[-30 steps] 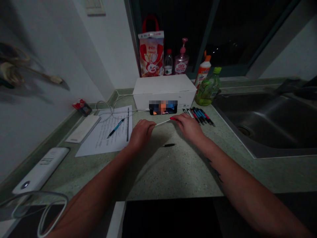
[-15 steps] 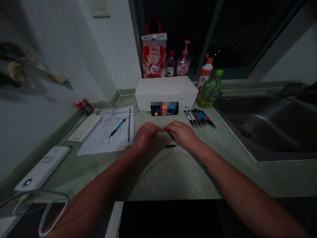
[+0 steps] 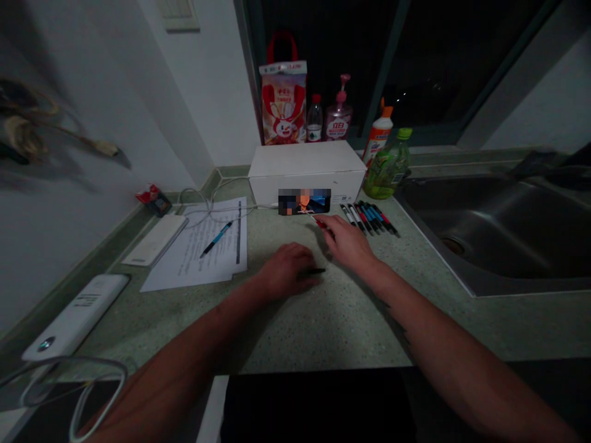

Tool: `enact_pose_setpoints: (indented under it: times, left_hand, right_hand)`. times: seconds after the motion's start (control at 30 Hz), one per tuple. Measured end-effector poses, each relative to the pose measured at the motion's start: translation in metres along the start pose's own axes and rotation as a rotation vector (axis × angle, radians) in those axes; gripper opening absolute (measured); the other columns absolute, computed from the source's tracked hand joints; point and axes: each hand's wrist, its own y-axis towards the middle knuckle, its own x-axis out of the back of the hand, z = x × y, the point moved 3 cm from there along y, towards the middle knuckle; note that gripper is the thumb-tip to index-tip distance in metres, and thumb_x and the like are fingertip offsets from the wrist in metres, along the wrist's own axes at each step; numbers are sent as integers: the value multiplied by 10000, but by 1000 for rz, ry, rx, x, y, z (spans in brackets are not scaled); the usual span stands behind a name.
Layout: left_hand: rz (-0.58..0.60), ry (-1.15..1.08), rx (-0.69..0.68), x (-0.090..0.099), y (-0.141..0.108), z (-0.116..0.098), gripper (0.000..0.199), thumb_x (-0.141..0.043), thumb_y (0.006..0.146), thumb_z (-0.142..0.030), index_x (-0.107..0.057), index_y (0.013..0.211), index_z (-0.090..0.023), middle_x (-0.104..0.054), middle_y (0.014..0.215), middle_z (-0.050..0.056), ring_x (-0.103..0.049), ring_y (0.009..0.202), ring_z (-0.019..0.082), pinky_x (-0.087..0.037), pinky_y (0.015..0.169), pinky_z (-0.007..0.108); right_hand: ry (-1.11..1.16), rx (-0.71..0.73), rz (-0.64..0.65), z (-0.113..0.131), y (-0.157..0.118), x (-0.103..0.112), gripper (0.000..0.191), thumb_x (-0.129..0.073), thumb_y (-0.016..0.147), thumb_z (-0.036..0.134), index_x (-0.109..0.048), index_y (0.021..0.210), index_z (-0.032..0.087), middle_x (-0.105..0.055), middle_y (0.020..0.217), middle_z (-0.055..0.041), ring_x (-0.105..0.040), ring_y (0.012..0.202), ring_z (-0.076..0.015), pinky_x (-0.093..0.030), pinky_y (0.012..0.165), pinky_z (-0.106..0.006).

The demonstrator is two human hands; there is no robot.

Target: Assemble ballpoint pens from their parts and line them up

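While the countertop (image 3: 295, 335) is viewed from the head camera, a red pen part (image 3: 321, 224) is held between the closed thumb and fingers of the right hand (image 3: 351, 245), just on the near side of a phone (image 3: 318, 204). A thin, pale tip is directed from it toward the phone. The left hand (image 3: 286, 271) is lowered over a small black piece (image 3: 317, 271) at the near side; its fingers are curved, but whether the piece is gripped or only covered cannot be told.

As judged from the present layout, the work is partly complete: several pens (image 3: 369, 219) are laid side by side to the right of the phone, while the red part and the black piece are apart and not joined. A blue pen (image 3: 216, 239) is placed separately on the printed paper (image 3: 194, 271) at the left. Whether further parts are required cannot be established.

The left end of the black piece is hidden by the left hand, and its fingertips are blurred. The rear of the red part is concealed by the right hand. Part of the phone display is masked by pixelation, and the exact pen count is unclear because the pens are closely spaced.
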Motion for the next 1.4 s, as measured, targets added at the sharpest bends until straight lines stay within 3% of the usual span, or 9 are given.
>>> enact_pose_setpoints:
  times: [0.1, 0.3, 0.43, 0.8, 1.0, 1.2, 1.4]
  left_hand:
    - [12, -7, 77, -2, 2, 0, 68, -739, 948, -246, -768, 1004, -220, -775, 1094, 75, -705, 1063, 277, -552, 980, 468]
    - [-501, -146, 512, 17, -7, 30, 94, -656, 994, -212, -727, 1054, -225, -797, 1020, 50, -743, 929, 226, -604, 872, 385]
    - [-667, -174, 581, 29, -12, 39, 114, -678, 973, -184, -725, 1071, -221, -806, 1044, 51, -748, 935, 211, -620, 890, 383]
    - [-572, -141, 489, 25, -10, 39, 108, -669, 963, -193, -750, 1033, -205, -801, 1035, 69, -738, 931, 217, -629, 902, 415]
    - [-616, -92, 524, 29, -12, 40, 129, -657, 969, -160, -738, 1055, -211, -792, 1053, 67, -739, 939, 224, -626, 891, 417]
    - [-546, -91, 473, 26, -10, 40, 122, -670, 963, -132, -738, 1025, -212, -789, 1022, 52, -730, 928, 218, -607, 900, 403]
    - [-606, -97, 484, 26, -12, 40, 120, -655, 973, -145, -727, 1041, -211, -774, 1024, 54, -719, 931, 215, -615, 883, 391]
  right_hand:
    - [-12, -11, 5, -2, 0, 1, 446, -486, 1055, 203, -663, 1464, 219, -735, 1361, -131, -725, 1139, -308, -569, 944, -419]
    - [-70, 60, 52, 1, -1, 3, 448, -484, 1053, 190, -669, 1454, 267, -754, 1316, -104, -731, 1072, -284, -558, 836, -376]
    - [-88, 98, 92, 5, -1, 3, 448, -482, 1054, 159, -682, 1434, 288, -754, 1304, -85, -722, 1081, -269, -543, 795, -352]
    - [-169, 142, 147, 9, -1, 2, 433, -484, 1075, 178, -679, 1431, 327, -752, 1223, -68, -710, 974, -242, -458, 701, -320]
    - [-193, 126, 138, 7, -1, 5, 426, -486, 1076, 184, -684, 1418, 342, -752, 1193, -64, -712, 963, -248, -465, 696, -329]
    - [-208, 157, 156, 8, -2, 3, 428, -497, 1080, 186, -673, 1429, 360, -758, 1215, -62, -723, 965, -247, -474, 698, -329]
    - [-237, 112, 176, 7, 1, 6, 438, -506, 1073, 174, -677, 1438, 347, -756, 1220, -74, -733, 990, -262, -490, 715, -345]
